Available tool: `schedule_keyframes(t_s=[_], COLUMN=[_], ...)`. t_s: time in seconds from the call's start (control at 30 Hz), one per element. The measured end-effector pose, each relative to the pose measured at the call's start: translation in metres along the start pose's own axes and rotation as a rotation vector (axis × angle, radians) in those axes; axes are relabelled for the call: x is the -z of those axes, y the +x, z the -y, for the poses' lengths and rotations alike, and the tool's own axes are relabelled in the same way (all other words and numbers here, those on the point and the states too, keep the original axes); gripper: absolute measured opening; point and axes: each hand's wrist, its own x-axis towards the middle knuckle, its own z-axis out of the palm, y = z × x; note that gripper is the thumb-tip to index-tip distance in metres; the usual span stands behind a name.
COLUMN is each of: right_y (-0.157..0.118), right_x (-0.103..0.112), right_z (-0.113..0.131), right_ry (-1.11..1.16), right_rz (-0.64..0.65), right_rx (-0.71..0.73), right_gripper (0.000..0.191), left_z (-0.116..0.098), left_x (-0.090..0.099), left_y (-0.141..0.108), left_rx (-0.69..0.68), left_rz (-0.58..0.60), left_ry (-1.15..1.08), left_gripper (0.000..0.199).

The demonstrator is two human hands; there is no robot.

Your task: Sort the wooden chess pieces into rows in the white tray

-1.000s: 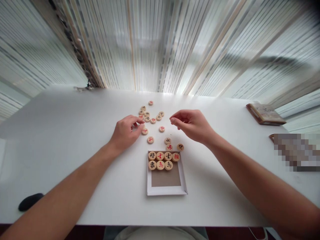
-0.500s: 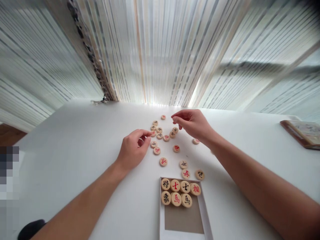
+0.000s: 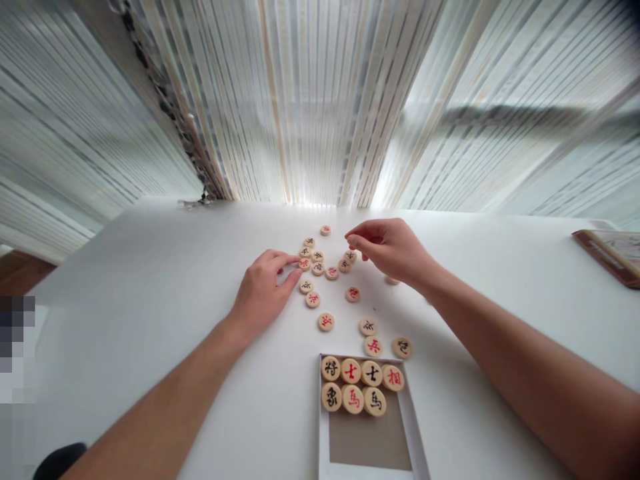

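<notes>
Round wooden xiangqi pieces with red or black characters lie scattered on the white table. My left hand [image 3: 264, 287] is at the left of the cluster, index finger and thumb apart. Its fingertips touch or nearly touch the left edge of a red-marked piece [image 3: 304, 264]. Above a black-marked piece [image 3: 351, 256], my right hand [image 3: 387, 248] hovers with thumb and index finger pinched together; nothing shows between them. In front stands a shallow open box [image 3: 367, 445], where two rows of pieces, such as a black-marked piece [image 3: 331, 368], lie face up at the far end.
A lone red piece [image 3: 325, 230] sits farthest back, towards the striped string curtain [image 3: 320, 120]. A black piece [image 3: 402, 347] rests just beyond the box's far right corner. At the table's right edge lies a brown-edged flat object [image 3: 607, 257].
My left thumb and index finger have spread, beside the red piece. My right hand keeps almost the same place, its fingertips closer together. The view has shifted slightly.
</notes>
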Motion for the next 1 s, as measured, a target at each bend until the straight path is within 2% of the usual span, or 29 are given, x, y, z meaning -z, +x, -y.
schedule_keyframes(t_s=[0.13,0.23,0.43,0.57,0.8,1.0], right_y=[0.002,0.003,0.016,0.025,0.022,0.020], right_x=[0.007,0.007,-0.022,-0.037,-0.019,-0.015], right_z=[-0.005,-0.008,-0.009,-0.015,-0.021,-0.016], right_ry=[-0.048,-0.180,-0.397,-0.467,-0.477,-0.475], right_rz=[-0.046,-0.038,0.119,0.190,0.223,0.220], right_rx=[0.007,0.086,0.299,0.353,0.410,0.343], right_gripper=[0.018,0.023,0.047,0.045,0.037,0.033], left_z=[0.001,0.000,0.000,-0.001,-0.002,-0.001], left_x=[-0.001,-0.001,-0.004,-0.003,-0.001,-0.002], left_y=[-0.001,-0.001,0.001,0.002,0.002,0.002], left_rx=[0.002,-0.009,-0.024,-0.014,0.002,-0.007], left_rz=[0.016,0.031,-0.001,-0.033,-0.034,-0.039], left_ry=[0.014,0.025,0.010,-0.001,0.019,0.035], left_gripper=[0.030,0.032,0.029,0.027,0.026,0.027])
